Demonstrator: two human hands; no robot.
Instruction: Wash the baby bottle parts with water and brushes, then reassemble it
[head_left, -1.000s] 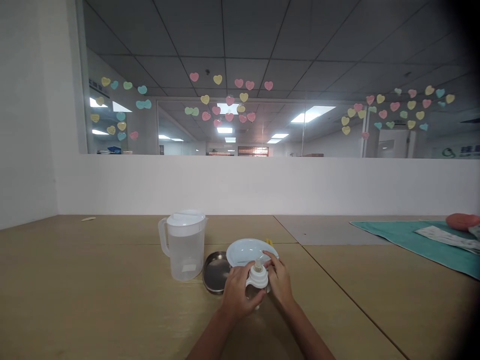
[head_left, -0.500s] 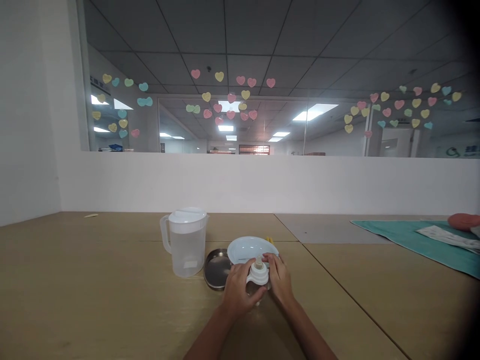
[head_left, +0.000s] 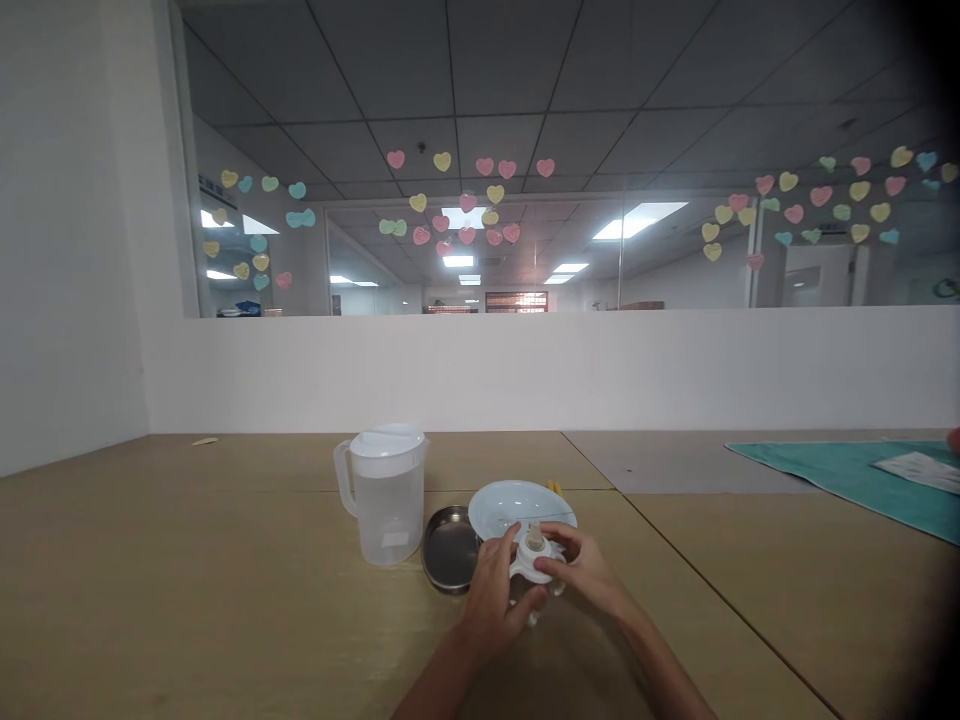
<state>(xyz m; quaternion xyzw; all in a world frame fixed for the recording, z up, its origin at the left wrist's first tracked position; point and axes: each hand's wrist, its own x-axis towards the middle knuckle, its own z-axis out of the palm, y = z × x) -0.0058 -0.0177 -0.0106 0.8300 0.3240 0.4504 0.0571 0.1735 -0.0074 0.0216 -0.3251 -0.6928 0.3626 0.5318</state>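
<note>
A baby bottle (head_left: pixel 535 562) with a pale teat, a white collar and white side handles is between my hands, in front of the light-blue basin. My left hand (head_left: pixel 496 592) is curled round its left side, thumb low at the front. With thumb and fingers, my right hand (head_left: pixel 589 572) grips the white collar just below the teat. Most of the bottle's body is hidden behind my hands and the collar.
A lidded clear pitcher (head_left: pixel 390 505) holding liquid stands at left. Beside it lie a metal tray (head_left: pixel 450 550) and the light-blue basin (head_left: pixel 495 493), with something yellow (head_left: pixel 554 488) behind. A teal cloth (head_left: pixel 825 465) with a white cloth (head_left: pixel 919 470) covers the far right of the table.
My right hand has shifted from the bottle's right side to grip round the collar, its thumb now across the front. The view has turned slightly left.
</note>
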